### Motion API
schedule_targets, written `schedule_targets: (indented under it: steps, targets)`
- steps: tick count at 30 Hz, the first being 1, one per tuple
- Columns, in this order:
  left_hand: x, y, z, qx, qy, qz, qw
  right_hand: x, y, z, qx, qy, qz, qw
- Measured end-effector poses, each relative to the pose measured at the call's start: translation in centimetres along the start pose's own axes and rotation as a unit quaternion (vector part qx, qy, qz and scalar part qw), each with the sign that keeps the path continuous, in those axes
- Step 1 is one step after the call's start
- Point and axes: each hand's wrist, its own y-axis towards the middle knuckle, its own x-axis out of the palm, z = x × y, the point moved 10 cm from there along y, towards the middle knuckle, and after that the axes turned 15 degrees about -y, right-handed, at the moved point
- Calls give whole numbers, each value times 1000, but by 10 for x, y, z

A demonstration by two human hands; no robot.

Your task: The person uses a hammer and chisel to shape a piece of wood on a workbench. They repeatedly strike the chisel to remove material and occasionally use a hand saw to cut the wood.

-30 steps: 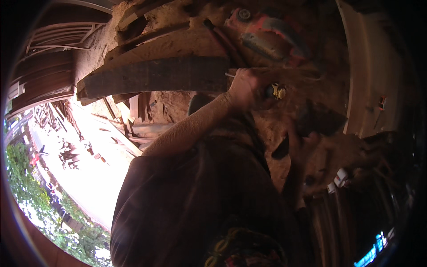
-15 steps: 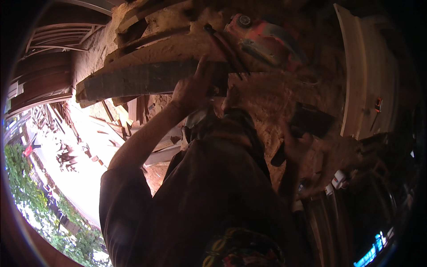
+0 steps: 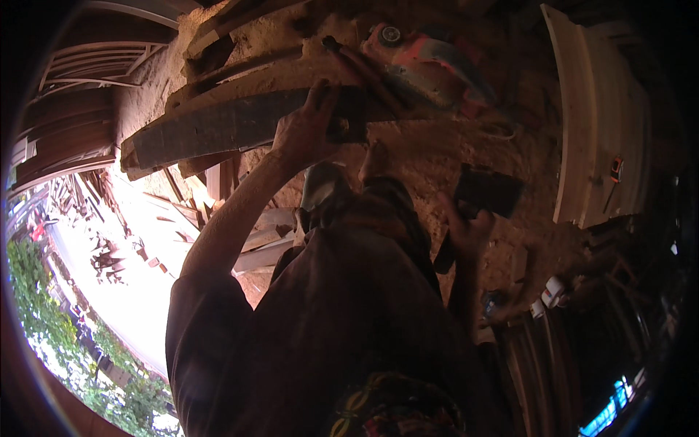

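A long dark board (image 3: pixel 211 127) lies across the far side on pale, rough timber. My left hand (image 3: pixel 302 131) rests over its right part, fingers stretched out toward the far edge. To the right, my right hand (image 3: pixel 470 233) is closed around the handle of a broad-bladed dark tool (image 3: pixel 489 191). Its blade is wide and roughly rectangular, and the handle's end sticks out below the hand. In the dim light I cannot make out its exact kind. The tool is held apart from the board, above the brown ground.
Beyond the board lies a red and grey power tool (image 3: pixel 437 62) beside a dark long-handled tool (image 3: pixel 364 69). Light planks (image 3: pixel 601 124) stand at right, with a small orange-and-black tool (image 3: pixel 617 171) on them. My bare foot (image 3: pixel 375 159) is near the board. Wood scraps lie at left.
My right hand and the broad-bladed tool have moved slightly left and show more sharply. My left hand stays on the board, its fingers a little more spread. The whole view has shifted slightly.
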Motion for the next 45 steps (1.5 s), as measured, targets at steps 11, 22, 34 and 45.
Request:
schedule_targets:
  steps: [11,22,34,45]
  targets:
    - [83,-33,101,155,-128,-31,979,-42,29,-81,-343,-195,191,899]
    - [57,-73,56,10,-237,129,963,-4,144,-173,-505,-234,131,820]
    - [17,-28,157,227,-213,135,941,-47,157,-134,-415,-246,95,871]
    - [32,30,175,257,-237,100,932,-84,63,-43,-176,-39,114,977]
